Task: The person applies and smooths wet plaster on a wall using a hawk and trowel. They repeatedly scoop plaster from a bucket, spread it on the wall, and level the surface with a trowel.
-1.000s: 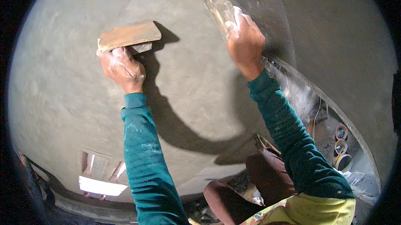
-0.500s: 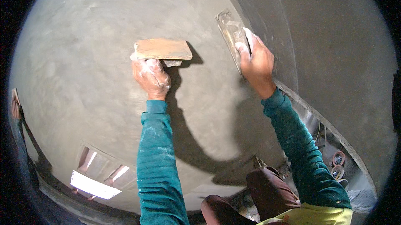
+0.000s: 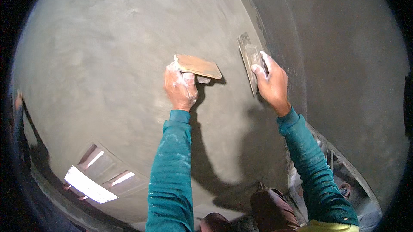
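A grey plastered wall (image 3: 107, 38) fills most of the view. My left hand (image 3: 181, 89), whitened with plaster, is closed round the handle of a plastering trowel (image 3: 198, 66); its tan, smeared blade faces up and stands out from the wall, casting a shadow. My right hand (image 3: 273, 83) grips a second, narrow finishing trowel (image 3: 251, 62). That one is held steeply, long side close to the wall near the inner corner. Whether its whole blade touches the plaster I cannot tell.
A darker wall (image 3: 344, 60) meets the plastered one at right. Below it, an opening (image 3: 331, 163) shows a round container (image 3: 345, 189) lower down. At lower left are window openings with a bright white panel (image 3: 89, 184). Part of another person (image 3: 18, 116) shows at the far left edge.
My left hand and its trowel have moved right and slightly down, with the blade tilting down to the right. My right hand's trowel has slid down and a little right along the corner.
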`<move>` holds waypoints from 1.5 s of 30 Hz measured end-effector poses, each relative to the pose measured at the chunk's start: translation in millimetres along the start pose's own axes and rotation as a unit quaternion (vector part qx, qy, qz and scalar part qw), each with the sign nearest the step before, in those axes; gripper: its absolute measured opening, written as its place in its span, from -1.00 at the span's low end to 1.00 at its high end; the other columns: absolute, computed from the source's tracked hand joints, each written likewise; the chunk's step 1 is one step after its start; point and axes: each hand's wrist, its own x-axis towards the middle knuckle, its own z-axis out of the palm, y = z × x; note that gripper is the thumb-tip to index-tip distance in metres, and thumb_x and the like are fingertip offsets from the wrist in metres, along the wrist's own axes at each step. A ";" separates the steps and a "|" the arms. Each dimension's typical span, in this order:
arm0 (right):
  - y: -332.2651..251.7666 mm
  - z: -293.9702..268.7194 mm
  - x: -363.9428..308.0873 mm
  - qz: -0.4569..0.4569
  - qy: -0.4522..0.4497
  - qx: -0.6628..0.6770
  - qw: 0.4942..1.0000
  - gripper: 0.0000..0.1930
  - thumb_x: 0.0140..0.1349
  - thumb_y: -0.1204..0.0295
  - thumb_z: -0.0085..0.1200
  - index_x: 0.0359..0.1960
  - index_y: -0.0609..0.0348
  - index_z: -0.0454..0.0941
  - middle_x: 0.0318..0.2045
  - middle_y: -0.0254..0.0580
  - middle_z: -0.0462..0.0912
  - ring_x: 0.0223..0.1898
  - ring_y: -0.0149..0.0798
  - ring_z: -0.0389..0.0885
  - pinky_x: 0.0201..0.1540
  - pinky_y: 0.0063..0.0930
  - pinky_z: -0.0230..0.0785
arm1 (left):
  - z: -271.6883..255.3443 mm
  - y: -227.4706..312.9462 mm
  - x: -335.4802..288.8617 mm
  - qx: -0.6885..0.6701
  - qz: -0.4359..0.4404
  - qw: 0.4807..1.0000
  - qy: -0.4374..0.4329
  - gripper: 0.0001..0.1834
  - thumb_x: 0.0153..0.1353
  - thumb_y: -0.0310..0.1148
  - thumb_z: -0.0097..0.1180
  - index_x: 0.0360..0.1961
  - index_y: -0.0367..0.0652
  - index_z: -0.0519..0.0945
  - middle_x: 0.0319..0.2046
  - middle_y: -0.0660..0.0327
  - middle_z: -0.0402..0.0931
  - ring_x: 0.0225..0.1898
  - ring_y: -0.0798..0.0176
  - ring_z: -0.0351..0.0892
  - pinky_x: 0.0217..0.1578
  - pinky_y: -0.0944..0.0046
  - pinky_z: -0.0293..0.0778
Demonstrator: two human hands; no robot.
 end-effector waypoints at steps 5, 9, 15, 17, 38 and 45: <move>-20.7 -37.1 -18.9 0.057 -0.105 0.197 0.973 -0.57 0.32 0.44 0.21 0.20 0.32 0.55 -0.19 -0.03 0.78 -0.15 -0.31 0.75 -0.07 -0.39 0.56 | -5.5 10.7 9.6 -0.021 0.004 1.000 -0.018 -0.55 0.44 -0.06 -0.03 -0.03 -0.31 0.52 -0.08 -0.13 0.53 -0.06 -0.26 0.54 0.00 -0.11 0.43; -1.6 -39.1 -57.1 0.117 -0.153 0.415 0.889 -0.53 0.31 0.45 0.26 0.23 0.38 0.51 -0.07 -0.16 0.73 -0.07 -0.39 0.66 -0.01 -0.46 0.51 | -24.1 34.0 12.8 -0.095 -0.125 0.982 -0.107 -0.53 0.50 -0.06 -0.08 0.04 -0.32 0.43 -0.08 -0.17 0.53 -0.06 -0.23 0.53 0.04 -0.06 0.42; -12.9 -59.2 -99.9 0.266 -0.192 0.429 0.842 -0.50 0.38 0.41 0.17 0.31 0.37 0.45 -0.01 -0.24 0.68 -0.06 -0.44 0.61 -0.01 -0.52 0.46 | -72.6 89.4 -61.6 -0.185 -0.246 0.948 -0.083 -0.56 0.49 -0.18 0.04 0.13 -0.35 0.37 -0.10 -0.18 0.53 -0.05 -0.14 0.57 0.06 0.00 0.45; -6.0 -57.9 -113.9 0.269 -0.189 0.402 0.855 -0.46 0.39 0.42 0.16 0.35 0.37 0.38 0.01 -0.22 0.68 -0.07 -0.45 0.62 0.00 -0.54 0.46 | -89.2 110.1 -99.8 -0.090 -0.203 0.972 -0.076 -0.59 0.46 -0.26 0.10 0.14 -0.34 0.37 -0.11 -0.13 0.54 -0.09 -0.03 0.60 0.01 0.06 0.49; -144.7 4.3 -169.8 0.185 -0.297 0.243 0.905 -0.60 0.32 0.33 0.30 0.09 0.32 0.58 -0.22 -0.29 0.74 -0.26 -0.50 0.63 -0.18 -0.55 0.47 | -170.3 157.3 -212.1 -0.103 -0.371 0.922 0.036 -0.59 0.20 -0.40 0.40 -0.02 -0.35 0.51 -0.22 0.02 0.66 -0.20 0.11 0.72 -0.11 0.17 0.62; -143.4 -13.3 -225.9 0.038 -0.386 0.124 0.913 -0.57 0.30 0.34 0.31 0.09 0.37 0.58 -0.29 -0.20 0.70 -0.30 -0.48 0.61 -0.22 -0.49 0.50 | -196.3 142.7 -205.3 -0.006 -0.385 0.923 0.010 -0.62 0.15 -0.46 0.39 -0.04 -0.31 0.53 -0.26 0.04 0.67 -0.21 0.18 0.70 -0.14 0.21 0.60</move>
